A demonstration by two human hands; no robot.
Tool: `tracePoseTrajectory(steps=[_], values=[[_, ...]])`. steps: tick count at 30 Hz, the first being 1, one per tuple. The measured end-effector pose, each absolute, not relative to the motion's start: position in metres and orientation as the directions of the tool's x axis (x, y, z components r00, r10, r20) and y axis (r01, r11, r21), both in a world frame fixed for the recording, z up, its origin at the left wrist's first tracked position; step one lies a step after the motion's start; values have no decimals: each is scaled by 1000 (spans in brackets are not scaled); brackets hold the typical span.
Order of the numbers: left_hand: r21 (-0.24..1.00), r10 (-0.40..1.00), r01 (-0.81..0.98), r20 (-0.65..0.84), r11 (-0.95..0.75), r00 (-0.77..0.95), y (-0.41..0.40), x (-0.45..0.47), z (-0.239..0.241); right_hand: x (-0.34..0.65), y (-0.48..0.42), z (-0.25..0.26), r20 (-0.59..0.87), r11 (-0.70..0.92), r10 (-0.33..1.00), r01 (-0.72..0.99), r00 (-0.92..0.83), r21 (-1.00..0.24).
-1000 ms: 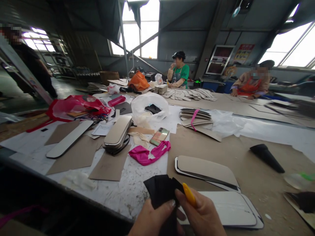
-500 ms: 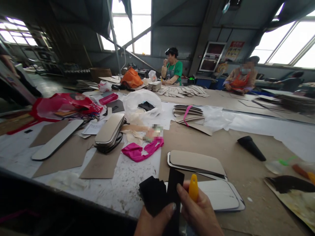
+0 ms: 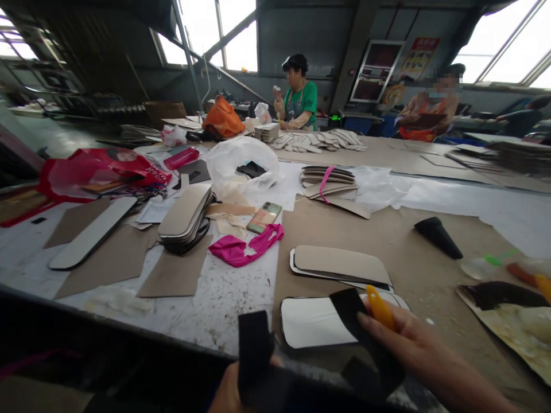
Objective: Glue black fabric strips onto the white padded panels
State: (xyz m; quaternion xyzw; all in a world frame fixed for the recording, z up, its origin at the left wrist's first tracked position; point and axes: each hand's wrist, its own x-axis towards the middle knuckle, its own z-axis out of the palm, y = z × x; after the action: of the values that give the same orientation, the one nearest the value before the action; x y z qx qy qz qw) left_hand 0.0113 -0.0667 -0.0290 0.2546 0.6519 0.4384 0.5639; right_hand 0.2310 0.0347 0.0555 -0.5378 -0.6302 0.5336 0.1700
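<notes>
My left hand (image 3: 226,393) sits at the bottom edge, closed around a small stack of black pieces (image 3: 255,353) held upright. My right hand (image 3: 415,344) reaches in from the lower right, pinching a single black strip (image 3: 355,318) together with a yellow tool (image 3: 379,305). The strip hangs over a white rounded panel (image 3: 316,321) that lies flat on the brown cardboard sheet (image 3: 413,264). Just beyond it lies a pair of beige rounded panels (image 3: 340,265).
On the table are a stack of beige panels (image 3: 185,213), a pink cloth (image 3: 245,246), a phone (image 3: 264,217), a black cone (image 3: 437,236), a white plastic bag (image 3: 243,160) and a red bag (image 3: 103,169). Two co-workers (image 3: 298,97) (image 3: 430,106) work at the far side.
My right hand has moved right, away from my left hand, drawing one black strip off the stack and out over the white panel. The view has tilted down slightly.
</notes>
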Motion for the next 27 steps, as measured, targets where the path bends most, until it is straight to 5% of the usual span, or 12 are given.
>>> tracePoseTrajectory(steps=[3,6,14,27], values=[[832,780,-322,-544,452,-310,-54,5,-25,216,51,54,-400,129,760,723,-512,-678],[847,786,-283,-526,450,-324,-40,6,-17,195,66,48,-533,176,657,796,-533,-579],[854,828,-55,-515,517,-222,-23,6,-23,174,91,36,-626,219,584,843,-516,-491],[835,812,52,-516,548,-271,-10,14,-12,171,90,26,-514,410,613,798,-599,-441]])
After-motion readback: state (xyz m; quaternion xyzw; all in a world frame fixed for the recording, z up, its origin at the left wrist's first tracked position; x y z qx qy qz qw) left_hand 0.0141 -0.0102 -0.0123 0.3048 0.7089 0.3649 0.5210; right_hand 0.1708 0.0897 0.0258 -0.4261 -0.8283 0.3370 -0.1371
